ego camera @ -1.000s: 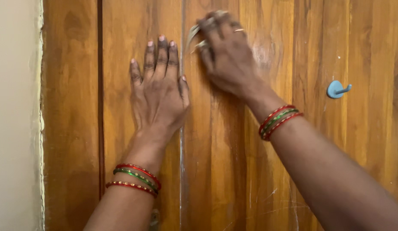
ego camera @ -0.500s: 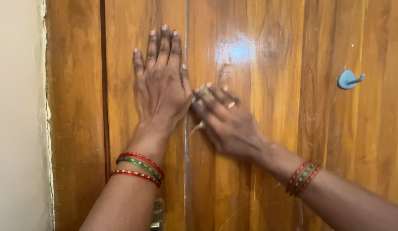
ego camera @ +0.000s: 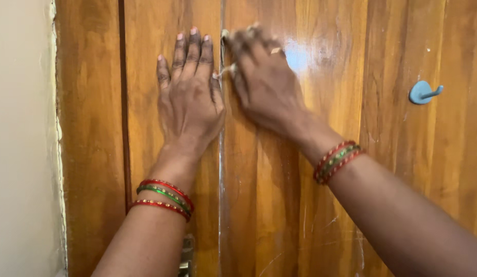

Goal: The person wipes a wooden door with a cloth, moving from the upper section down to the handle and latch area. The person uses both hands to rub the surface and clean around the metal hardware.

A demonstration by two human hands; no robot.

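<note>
The wooden door (ego camera: 300,154) fills nearly the whole view – glossy brown boards running up and down, with a bright patch of glare near the top middle and pale scratches low down. A strip of cream wall (ego camera: 23,154) runs along the left edge, its painted border rough where it meets the wood.

Both forearms rise from the bottom of the picture and reach up to the door. The left hand (ego camera: 189,100) lies flat against a board, palm to the wood, fingers straight and close together pointing upward, thumb resting at the seam between two boards; it is spread open and grips nothing. The arm below it comes up nearly straight from the lower edge.

The right arm enters from the lower right corner and slants up to the left. The right hand (ego camera: 264,82) presses on the door just beside the left, on the other side of the seam, its fingers curled and blurred. Under those fingers a small pale thing, a rag or pad (ego camera: 227,69), shows only at its edges, against the wood near the seam and almost touching the left thumb; the hand seems closed over it, though the blur hides what it is exactly.

Each wrist wears red and green bangles – left bangles (ego camera: 164,197), right bangles (ego camera: 337,161). A ring (ego camera: 275,50) sits on a right finger. A small blue hook (ego camera: 423,92) sticks out from the door at right, well apart from the hands. A bit of metal fitting (ego camera: 186,254) shows at the bottom beside the left forearm.
</note>
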